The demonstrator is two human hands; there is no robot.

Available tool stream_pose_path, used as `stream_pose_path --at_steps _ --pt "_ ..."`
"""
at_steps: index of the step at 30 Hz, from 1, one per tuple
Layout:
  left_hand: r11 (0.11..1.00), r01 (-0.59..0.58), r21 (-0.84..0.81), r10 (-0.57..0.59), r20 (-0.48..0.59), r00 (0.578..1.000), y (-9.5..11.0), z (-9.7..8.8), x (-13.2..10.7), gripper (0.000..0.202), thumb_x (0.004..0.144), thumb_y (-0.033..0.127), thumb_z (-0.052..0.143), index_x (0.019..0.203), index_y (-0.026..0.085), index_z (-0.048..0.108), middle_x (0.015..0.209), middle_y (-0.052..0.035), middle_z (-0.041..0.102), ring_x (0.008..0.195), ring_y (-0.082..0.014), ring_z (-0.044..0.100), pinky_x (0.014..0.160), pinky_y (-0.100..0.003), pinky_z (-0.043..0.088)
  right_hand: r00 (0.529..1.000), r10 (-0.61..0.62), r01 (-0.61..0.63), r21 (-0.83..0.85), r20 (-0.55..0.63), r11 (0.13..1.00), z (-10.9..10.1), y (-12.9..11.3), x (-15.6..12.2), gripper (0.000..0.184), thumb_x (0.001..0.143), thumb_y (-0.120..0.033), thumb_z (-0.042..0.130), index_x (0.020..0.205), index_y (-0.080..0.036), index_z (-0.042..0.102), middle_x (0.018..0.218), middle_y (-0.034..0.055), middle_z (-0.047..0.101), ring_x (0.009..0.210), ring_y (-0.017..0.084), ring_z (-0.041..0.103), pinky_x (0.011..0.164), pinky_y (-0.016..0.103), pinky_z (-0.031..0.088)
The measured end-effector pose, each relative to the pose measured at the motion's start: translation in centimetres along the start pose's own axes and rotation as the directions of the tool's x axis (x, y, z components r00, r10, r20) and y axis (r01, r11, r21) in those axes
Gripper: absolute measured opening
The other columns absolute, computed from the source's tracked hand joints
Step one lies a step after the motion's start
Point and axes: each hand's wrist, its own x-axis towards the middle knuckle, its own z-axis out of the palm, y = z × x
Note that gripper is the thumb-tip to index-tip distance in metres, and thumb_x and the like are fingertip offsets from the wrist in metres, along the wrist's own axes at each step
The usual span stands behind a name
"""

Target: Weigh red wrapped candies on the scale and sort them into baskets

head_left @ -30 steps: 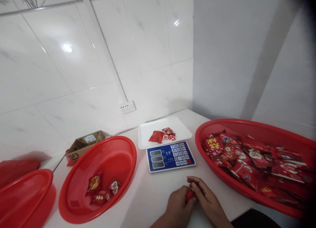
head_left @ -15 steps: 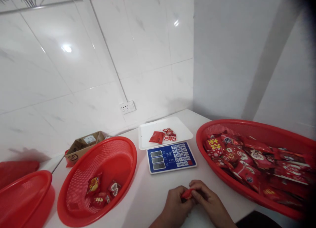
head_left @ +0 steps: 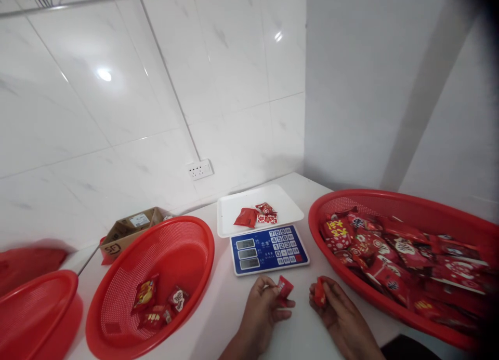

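Note:
In front of the scale (head_left: 268, 251), my left hand (head_left: 263, 310) pinches a small red packet (head_left: 285, 287) between thumb and forefinger, its other fingers loosely stretched. My right hand (head_left: 341, 310) is closed on another small red piece of packet (head_left: 320, 292), partly hidden by the fingers. A gap separates the hands; whether these are two packets or parts of one I cannot tell. On the scale's white tray (head_left: 230, 209) lie a plain red packet (head_left: 246, 217) and patterned red-and-white ones (head_left: 267, 213).
To the right, a large red basket (head_left: 323, 245) holds many red snack packets (head_left: 405, 251). At the left stands a red basket (head_left: 198, 266) with several packets (head_left: 150, 308), beside another red basket (head_left: 58, 297). A cardboard box (head_left: 122, 238) sits behind, near the wall.
My hands were together on a red packet; they have moved apart, left hand leftward and right hand rightward, each now with a red piece. The packets on the tray stay put.

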Motion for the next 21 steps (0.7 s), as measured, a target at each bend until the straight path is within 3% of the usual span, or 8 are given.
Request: stream_pose_path --at_steps 3,5,6,8,10,11,17,21 --pt "0.997 -0.052 -0.055 0.052 0.005 0.999 1.9 0.3 -0.1 0.026 0.069 0.026 0.065 0.083 0.02 0.044 0.083 -0.0002 0.065 0.069 -0.0127 0.064 0.061 -0.02 0.047 0.998 -0.05 0.054 -0.09 0.048 0.994 0.2 0.1 -0.1 0.031 0.064 -0.042 0.073 0.084 -0.024 0.058 0.062 -0.0044 0.056 0.063 0.009 0.05 0.065 0.02 0.046" --pt "0.985 -0.162 0.054 0.162 0.008 0.987 3.6 0.7 0.2 0.025 0.07 0.027 0.065 0.085 0.02 0.047 0.084 -0.0004 0.065 0.071 -0.0127 0.063 0.066 -0.024 0.048 0.996 -0.06 0.069 -0.141 0.066 0.988 0.3 0.2 -0.2 0.031 0.066 -0.044 0.07 0.084 -0.023 0.058 0.062 -0.0035 0.056 0.063 0.01 0.049 0.065 0.021 0.045" --pt "0.946 -0.258 0.197 0.26 0.014 0.965 4.6 1.0 0.5 0.022 0.073 0.027 0.062 0.087 0.02 0.048 0.084 -0.001 0.065 0.072 -0.0133 0.063 0.066 -0.025 0.048 0.996 -0.061 0.071 -0.157 0.065 0.985 0.2 0.2 -0.2 0.032 0.066 -0.045 0.07 0.085 -0.023 0.057 0.062 -0.0033 0.056 0.063 0.01 0.049 0.066 0.021 0.045" --pt "0.701 -0.444 0.558 0.487 0.081 0.87 6.7 1.5 1.4 0.014 0.078 0.024 0.054 0.09 0.02 0.05 0.085 -0.0022 0.065 0.075 -0.0153 0.061 0.068 -0.028 0.047 0.997 -0.056 0.065 -0.175 0.061 0.982 0.2 0.2 -0.2 0.033 0.066 -0.046 0.069 0.086 -0.023 0.057 0.063 -0.0032 0.057 0.064 0.011 0.048 0.067 0.022 0.044" --pt "0.363 -0.501 0.786 0.637 0.183 0.749 8.9 2.0 2.7 0.013 0.079 0.02 0.049 0.091 0.021 0.055 0.088 -0.0032 0.065 0.082 -0.0179 0.059 0.073 -0.031 0.045 0.997 -0.053 0.064 -0.185 0.064 0.981 0.3 0.2 -0.2 0.034 0.066 -0.048 0.069 0.085 -0.023 0.057 0.062 -0.0034 0.056 0.064 0.011 0.048 0.068 0.023 0.044" --pt "0.251 -0.495 0.832 0.673 0.217 0.707 9.8 2.2 3.6 0.014 0.079 0.018 0.049 0.09 0.021 0.057 0.089 -0.0036 0.064 0.084 -0.0192 0.057 0.076 -0.033 0.043 0.996 -0.053 0.064 -0.189 0.067 0.98 0.3 0.1 -0.2 0.034 0.066 -0.049 0.068 0.085 -0.023 0.057 0.061 -0.0034 0.056 0.064 0.011 0.048 0.068 0.023 0.043" --pt "0.023 -0.507 0.861 0.679 0.359 0.641 12.9 3.2 7.3 0.018 0.069 0.008 0.058 0.077 0.022 0.065 0.086 -0.0029 0.066 0.09 -0.0228 0.052 0.086 -0.038 0.038 0.995 -0.06 0.076 -0.218 0.077 0.973 0.6 0.0 -0.7 0.035 0.067 -0.052 0.066 0.083 -0.022 0.056 0.059 -0.0037 0.055 0.062 0.011 0.047 0.07 0.024 0.043" --pt "-0.028 -0.518 0.855 0.72 0.377 0.583 11.6 3.1 4.8 0.015 0.077 0.016 0.053 0.087 0.021 0.063 0.099 -0.0048 0.063 0.102 -0.0224 0.048 0.093 -0.039 0.034 0.992 -0.084 0.104 -0.248 0.093 0.963 0.3 0.0 -0.9 0.035 0.07 -0.051 0.064 0.087 -0.022 0.056 0.062 -0.0027 0.055 0.064 0.012 0.049 0.069 0.025 0.044"
